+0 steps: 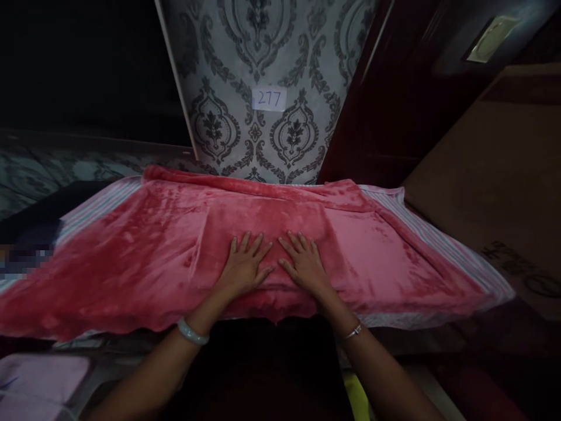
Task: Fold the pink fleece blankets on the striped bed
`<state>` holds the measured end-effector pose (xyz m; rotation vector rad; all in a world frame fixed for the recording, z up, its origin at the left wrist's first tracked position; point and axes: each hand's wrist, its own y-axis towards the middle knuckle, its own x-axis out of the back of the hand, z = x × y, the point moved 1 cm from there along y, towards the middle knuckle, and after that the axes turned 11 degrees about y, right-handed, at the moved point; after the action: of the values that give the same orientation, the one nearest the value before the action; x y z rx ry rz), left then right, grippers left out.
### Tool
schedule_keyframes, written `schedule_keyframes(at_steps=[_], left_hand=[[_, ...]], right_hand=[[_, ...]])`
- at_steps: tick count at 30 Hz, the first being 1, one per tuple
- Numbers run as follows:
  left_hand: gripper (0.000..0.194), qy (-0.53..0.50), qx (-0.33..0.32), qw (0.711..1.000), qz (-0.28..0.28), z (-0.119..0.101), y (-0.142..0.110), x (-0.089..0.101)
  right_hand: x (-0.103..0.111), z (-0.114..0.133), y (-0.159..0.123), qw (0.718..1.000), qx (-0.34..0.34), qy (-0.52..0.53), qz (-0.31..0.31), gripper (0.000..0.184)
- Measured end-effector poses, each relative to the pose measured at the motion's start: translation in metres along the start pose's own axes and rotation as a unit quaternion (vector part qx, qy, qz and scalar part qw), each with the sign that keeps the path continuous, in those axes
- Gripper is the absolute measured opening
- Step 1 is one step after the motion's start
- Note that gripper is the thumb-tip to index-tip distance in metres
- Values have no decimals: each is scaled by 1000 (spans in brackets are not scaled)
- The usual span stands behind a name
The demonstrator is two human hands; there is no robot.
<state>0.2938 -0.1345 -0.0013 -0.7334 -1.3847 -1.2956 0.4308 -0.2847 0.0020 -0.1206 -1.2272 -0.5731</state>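
A red-pink plush blanket is spread across a surface in front of me. At its middle lies a rectangular, darker red piece of plush; whether it is a separate folded cloth or part of the blanket I cannot tell. My left hand rests flat on this piece, fingers spread. Beside it my right hand is pressed flat as well, fingers apart and thumb toward the left one. Neither hand grips anything. Striped cloth shows from under the blanket at both sides.
A large cardboard box stands at the right, next to a dark red door. Behind the blanket is a patterned wall with a paper marked 277. A dark screen fills the upper left.
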Motion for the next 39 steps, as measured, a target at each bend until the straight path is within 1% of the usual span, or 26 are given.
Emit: schedule_keyframes(at_steps=[3,6,9,11,14,17,21,24,26,28,30,33,36,39], left_hand=[[61,9,-8,1000,-3,0,-5,5],[60,21,-20,999,-16,5,-25,11],[61,47,-14,998,-36,23,-56,17],[61,73,16,996,-48,41,-73,19],[61,78,46,994,-53,63,-88,16],[62,48,35,997,-56,73,-91,6],[63,40,26,996,-69,75,-90,-1],[67,43,20,996,-70,73,-89,4],[68,60,35,995,-77,71,-89,9],[63,93,59,990,-93,69,-89,13],[54,119,75,984,-111,70,-90,14],[45,113,57,981,-146,74,-91,14],[45,100,32,977,-185,81,-88,21],[49,91,34,976,-194,84,-78,39]], right_hand=[[5,0,-5,1000,14,12,-5,55],[11,-5,-22,1000,22,15,12,54],[17,-20,-49,1000,7,-3,7,54],[18,-33,-67,1000,2,-19,-9,56],[14,-47,-85,999,7,-29,-34,63],[5,-51,-90,998,-1,-15,-69,65],[-4,-51,-88,995,-13,7,-102,63],[-5,-53,-86,995,-9,15,-102,68],[-4,-55,-86,994,-3,11,-106,71],[-2,-56,-86,994,8,-2,-113,74],[1,-53,-85,993,14,-22,-116,75],[3,-38,-84,992,-1,-44,-119,78],[1,-9,-78,992,6,-42,-119,78],[-7,24,-62,992,46,-18,-113,80]])
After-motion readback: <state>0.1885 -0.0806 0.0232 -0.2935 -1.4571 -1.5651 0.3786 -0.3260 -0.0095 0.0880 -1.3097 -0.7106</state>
